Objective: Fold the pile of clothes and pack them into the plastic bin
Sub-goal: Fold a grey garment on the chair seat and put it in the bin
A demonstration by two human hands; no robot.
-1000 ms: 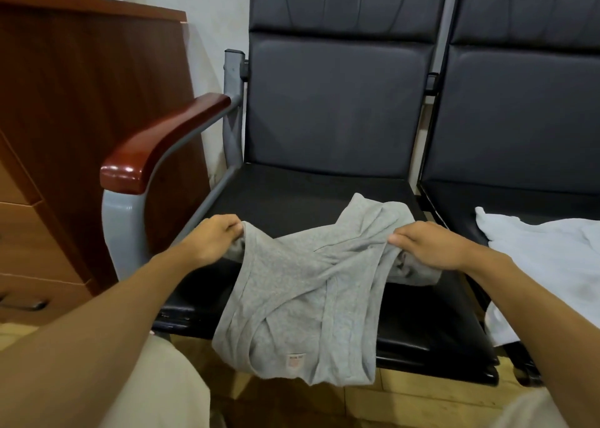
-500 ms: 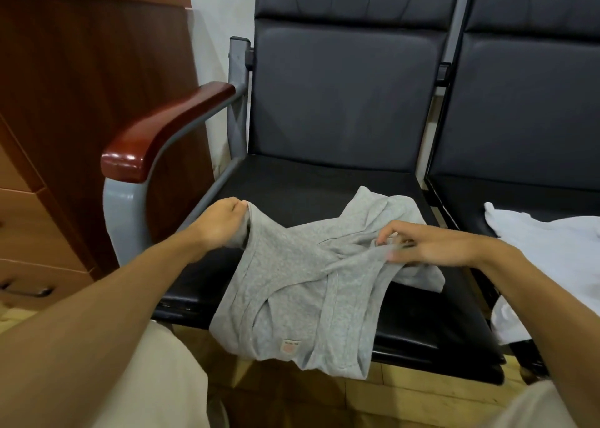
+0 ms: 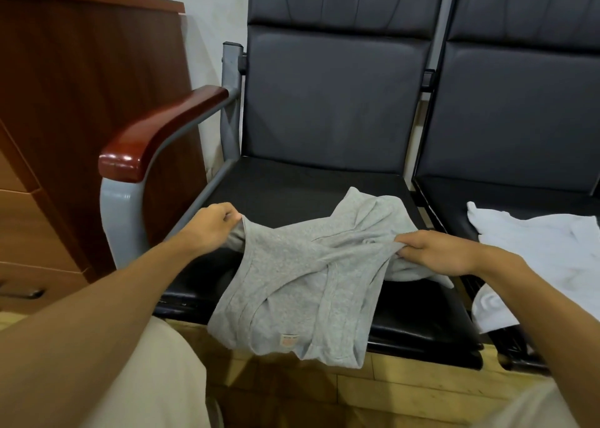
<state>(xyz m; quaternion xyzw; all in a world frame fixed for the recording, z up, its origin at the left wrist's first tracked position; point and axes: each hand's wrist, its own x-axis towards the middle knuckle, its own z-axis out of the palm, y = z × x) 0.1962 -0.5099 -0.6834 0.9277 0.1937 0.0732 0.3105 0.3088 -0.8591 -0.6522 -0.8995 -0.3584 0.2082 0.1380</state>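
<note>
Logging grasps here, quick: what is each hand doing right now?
Left hand: fingers curled, gripping the left edge of the gray shirt.
Right hand: fingers pinching a bunched fold on the shirt's right side.

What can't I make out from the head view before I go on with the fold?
Plastic bin: nowhere in the head view, so its place is unknown.
White garment: cut off by the right edge and partly covered by the right forearm.
Label on the grey garment: too small to read.
Left hand and right hand: both grip the grey garment, but their fingertips are buried in the cloth.
</note>
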